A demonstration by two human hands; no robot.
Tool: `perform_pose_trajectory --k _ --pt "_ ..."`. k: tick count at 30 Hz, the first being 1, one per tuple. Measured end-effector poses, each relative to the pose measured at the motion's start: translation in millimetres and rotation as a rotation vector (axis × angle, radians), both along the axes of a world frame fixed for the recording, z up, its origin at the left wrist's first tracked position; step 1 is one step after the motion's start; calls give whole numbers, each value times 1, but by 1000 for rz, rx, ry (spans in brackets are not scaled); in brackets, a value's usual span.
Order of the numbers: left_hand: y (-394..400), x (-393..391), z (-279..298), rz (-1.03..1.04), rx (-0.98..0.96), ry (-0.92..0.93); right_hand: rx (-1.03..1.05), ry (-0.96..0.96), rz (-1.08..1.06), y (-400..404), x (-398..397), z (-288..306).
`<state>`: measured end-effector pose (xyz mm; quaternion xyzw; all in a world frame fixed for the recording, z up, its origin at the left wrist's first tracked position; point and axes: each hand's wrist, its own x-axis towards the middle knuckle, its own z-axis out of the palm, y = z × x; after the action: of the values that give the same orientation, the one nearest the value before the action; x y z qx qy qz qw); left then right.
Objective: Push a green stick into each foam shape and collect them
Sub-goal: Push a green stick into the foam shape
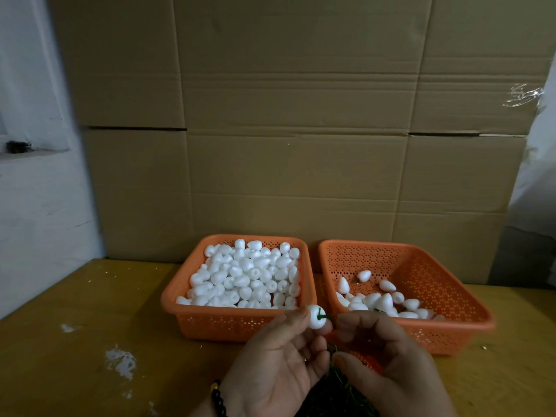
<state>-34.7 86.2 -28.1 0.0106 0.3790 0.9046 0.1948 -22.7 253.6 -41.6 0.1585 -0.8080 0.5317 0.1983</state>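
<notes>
You're seeing white foam shapes (245, 278), a dark green stick (325, 317), two orange perforated baskets (180, 299), a yellow-brown table (90, 311) with white flecks, plain brown cardboard (285, 115), a black-beaded bracelet (218, 398)

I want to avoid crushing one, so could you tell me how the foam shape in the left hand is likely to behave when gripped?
The foam shape is probably very light: fingertips of the left hand alone hold it. Its rounded body would likely roll if set down. It is probably soft and dents easily, since the green stick goes into it.

Full basket (177, 302) left of sparser basket (469, 314) on table (75, 341); sticks (334, 386) seemingly nearest
</notes>
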Motion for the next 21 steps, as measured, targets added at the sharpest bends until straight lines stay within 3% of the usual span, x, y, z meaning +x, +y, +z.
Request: perform_pose_trajectory --k 9,15,18,21 --pt "10 11 -12 -293 126 -5 -128 -24 70 -5 3 0" --pt "13 10 -17 -256 -72 105 -229 -149 64 -1 -6 -7" --pt "14 9 -17 -192 -206 119 -16 -109 -50 18 -20 -1" --pt "13 8 -14 -148 -347 136 211 38 -353 48 -37 17"
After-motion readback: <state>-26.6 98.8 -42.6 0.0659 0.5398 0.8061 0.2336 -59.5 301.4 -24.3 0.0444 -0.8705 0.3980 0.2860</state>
